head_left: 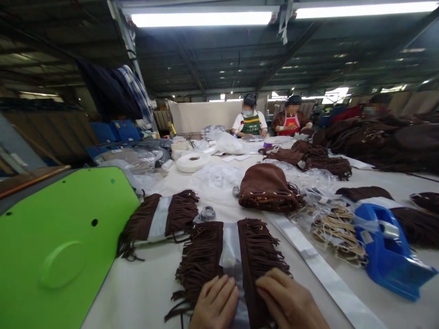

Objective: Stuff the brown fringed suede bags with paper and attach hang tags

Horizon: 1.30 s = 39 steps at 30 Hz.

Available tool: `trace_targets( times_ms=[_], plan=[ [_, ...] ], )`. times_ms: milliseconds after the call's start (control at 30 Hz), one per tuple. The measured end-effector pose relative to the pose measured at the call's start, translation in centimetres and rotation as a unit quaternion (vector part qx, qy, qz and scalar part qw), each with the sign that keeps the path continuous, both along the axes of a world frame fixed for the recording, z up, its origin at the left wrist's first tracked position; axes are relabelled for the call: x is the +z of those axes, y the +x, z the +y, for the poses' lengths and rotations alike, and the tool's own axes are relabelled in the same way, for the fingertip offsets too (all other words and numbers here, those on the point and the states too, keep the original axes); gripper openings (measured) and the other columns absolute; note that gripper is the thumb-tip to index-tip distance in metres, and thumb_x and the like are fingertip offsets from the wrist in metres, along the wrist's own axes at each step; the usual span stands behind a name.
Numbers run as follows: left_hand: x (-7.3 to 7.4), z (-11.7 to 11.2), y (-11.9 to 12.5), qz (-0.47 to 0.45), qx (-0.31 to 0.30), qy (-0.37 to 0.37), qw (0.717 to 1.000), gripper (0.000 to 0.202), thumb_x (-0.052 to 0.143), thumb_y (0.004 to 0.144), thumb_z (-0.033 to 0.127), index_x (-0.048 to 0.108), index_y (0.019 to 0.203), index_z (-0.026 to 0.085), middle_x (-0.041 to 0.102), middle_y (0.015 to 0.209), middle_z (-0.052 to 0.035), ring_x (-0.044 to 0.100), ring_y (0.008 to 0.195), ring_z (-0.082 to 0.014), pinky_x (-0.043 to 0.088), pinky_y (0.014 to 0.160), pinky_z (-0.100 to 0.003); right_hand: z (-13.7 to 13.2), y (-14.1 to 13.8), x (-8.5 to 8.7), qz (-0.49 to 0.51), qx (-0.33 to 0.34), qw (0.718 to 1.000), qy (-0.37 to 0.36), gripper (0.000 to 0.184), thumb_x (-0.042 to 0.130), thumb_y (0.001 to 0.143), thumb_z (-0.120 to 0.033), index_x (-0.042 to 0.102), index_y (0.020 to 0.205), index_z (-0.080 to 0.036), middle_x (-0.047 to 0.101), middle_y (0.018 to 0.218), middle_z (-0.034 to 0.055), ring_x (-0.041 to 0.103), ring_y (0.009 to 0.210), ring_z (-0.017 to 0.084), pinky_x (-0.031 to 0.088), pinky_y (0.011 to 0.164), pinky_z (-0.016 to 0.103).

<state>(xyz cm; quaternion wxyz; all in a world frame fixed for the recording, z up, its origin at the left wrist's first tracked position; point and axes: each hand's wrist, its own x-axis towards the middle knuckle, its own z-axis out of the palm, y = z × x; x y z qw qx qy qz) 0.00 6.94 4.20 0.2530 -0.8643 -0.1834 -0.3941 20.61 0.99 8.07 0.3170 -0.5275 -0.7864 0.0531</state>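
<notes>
In front of me lies a dark brown fringed suede piece (255,269), with fringes along both sides and a pale, shiny plastic strip (230,249) down its middle. My left hand (216,304) rests flat on the left half and the strip's edge, fingers stretched out side by side. On the right half, my right hand (286,299) has its fingers bent and drawn together at the suede; its fingertips are partly hidden. A similar fringed piece with a pale band (159,218) lies to the upper left. Beyond stands a brown suede drawstring bag (264,185).
A green panel (68,237) borders the left. At right are a blue tape dispenser (391,251), a pile of tan cords (339,233) and a long white strip (322,269). Farther back are a white roll (192,162), clear plastic bags (217,180) and co-workers (252,121).
</notes>
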Motion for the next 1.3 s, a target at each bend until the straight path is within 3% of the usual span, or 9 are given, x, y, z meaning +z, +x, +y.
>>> trace_targets(
  times_ms=[100,200,333,500,733,900,1067,1133,1300],
  plan=[
    [-0.3,0.0,0.1,-0.026,0.007,0.001,1.0,0.036,0.032,0.095,0.012,0.067,0.089,0.017,0.07,0.087,-0.0018,0.062,0.09,-0.0135,0.045,0.084,-0.026,4.0,-0.9,-0.4,-0.048,-0.051,0.997,0.036,0.017,0.048,0.084,-0.013,0.061,0.076,-0.022,0.059,0.076,0.0014,0.057,0.07,0.015,0.042,0.063,0.026],
    [-0.8,0.0,0.2,-0.046,0.021,-0.001,0.999,0.034,0.035,0.094,0.011,0.067,0.088,0.018,0.069,0.089,-0.0019,0.062,0.09,-0.0139,0.046,0.083,-0.026,5.9,-1.7,-0.9,-0.06,-0.071,0.995,0.021,0.013,0.057,0.078,-0.012,0.059,0.07,-0.022,0.059,0.072,-0.0008,0.057,0.068,0.016,0.04,0.063,0.027],
    [-1.0,-0.2,0.4,-0.043,0.046,-0.012,0.998,0.028,0.039,0.092,0.012,0.066,0.093,0.021,0.067,0.095,-0.0046,0.061,0.094,-0.0152,0.048,0.079,-0.026,6.3,-1.4,-1.0,-0.065,-0.045,0.997,0.0,0.008,0.061,0.077,-0.016,0.059,0.073,-0.023,0.06,0.073,-0.0025,0.058,0.067,0.014,0.04,0.061,0.025],
    [-1.6,-0.3,0.7,-0.079,0.061,-0.004,0.995,0.021,0.049,0.088,0.012,0.066,0.089,0.024,0.066,0.091,-0.0014,0.06,0.089,-0.0127,0.047,0.082,-0.025,6.6,-1.1,-1.0,-0.062,0.021,0.996,0.063,0.006,0.054,0.084,-0.022,0.058,0.08,-0.023,0.06,0.072,-0.0022,0.058,0.064,0.012,0.041,0.059,0.024],
    [-1.9,-0.2,1.1,-0.098,0.061,-0.007,0.993,0.026,0.044,0.09,0.008,0.065,0.081,0.02,0.065,0.077,0.0019,0.062,0.076,-0.0092,0.048,0.084,-0.025,7.5,-2.4,-0.9,-0.021,-0.014,0.994,0.107,0.024,0.038,0.094,-0.031,0.06,0.097,-0.021,0.068,0.073,0.0001,0.064,0.06,0.013,0.047,0.057,0.024],
    [-1.6,0.1,1.8,-0.135,0.062,-0.002,0.989,0.031,0.041,0.091,0.007,0.063,0.073,0.019,0.065,0.067,0.0046,0.062,0.065,-0.0073,0.05,0.077,-0.022,8.2,-2.7,-0.6,-0.047,0.033,0.997,0.05,0.025,0.041,0.088,-0.018,0.057,0.108,-0.02,0.066,0.077,0.0008,0.062,0.062,0.014,0.047,0.057,0.024],
    [-1.8,0.3,2.2,-0.156,0.068,0.005,0.985,0.033,0.041,0.092,0.008,0.062,0.068,0.019,0.065,0.062,0.006,0.062,0.064,-0.0058,0.048,0.084,-0.021,8.7,-2.6,1.3,-0.13,0.099,0.984,-0.071,0.049,0.052,0.072,-0.008,0.05,0.119,-0.02,0.061,0.09,0.003,0.06,0.071,0.015,0.047,0.063,0.024],
    [-1.8,0.3,2.1,-0.151,0.07,0.003,0.986,0.034,0.041,0.092,0.007,0.063,0.069,0.02,0.065,0.063,0.0066,0.062,0.064,-0.0056,0.047,0.088,-0.021,9.1,-2.6,1.9,-0.173,0.102,0.976,-0.082,0.049,0.054,0.067,-0.008,0.053,0.114,-0.022,0.058,0.093,0.0032,0.059,0.075,0.017,0.046,0.065,0.026],
    [-1.9,0.3,2.0,-0.152,0.069,0.005,0.986,0.034,0.04,0.091,0.006,0.063,0.069,0.02,0.065,0.063,0.006,0.061,0.064,-0.0057,0.044,0.093,-0.022,10.5,-3.0,1.9,-0.237,0.089,0.966,-0.058,0.028,0.056,0.069,-0.009,0.056,0.092,-0.024,0.057,0.088,0.0016,0.057,0.077,0.018,0.041,0.069,0.029]
  ],
)
